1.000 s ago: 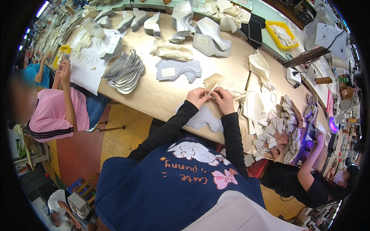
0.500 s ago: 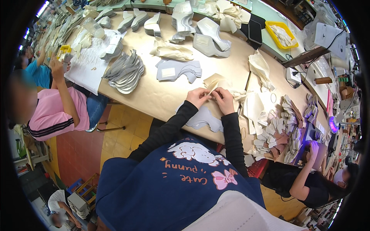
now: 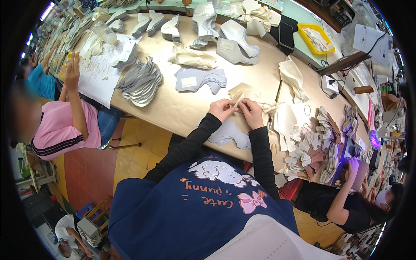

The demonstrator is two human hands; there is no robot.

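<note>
My left hand and my right hand meet over the table, both pinching a thin cream sheet that stands up from between the fingertips. Its exact kind cannot be made out. Below my hands, close to the table's front edge, lie flat grey cut pieces with curved outlines. Farther off sits a stack of grey curved pieces with a small cream patch on top. Behind that stack is a loose bundle of cream pieces.
A fanned pile of grey pieces lies left. More stacks stand along the back, near a yellow tray. Glove-shaped pieces crowd the right. A person in pink sits left; another in black works at right.
My hands and the cream sheet stay almost in the same place. At left, the person in pink has moved a raised hand; the person in blue behind has shifted too.
</note>
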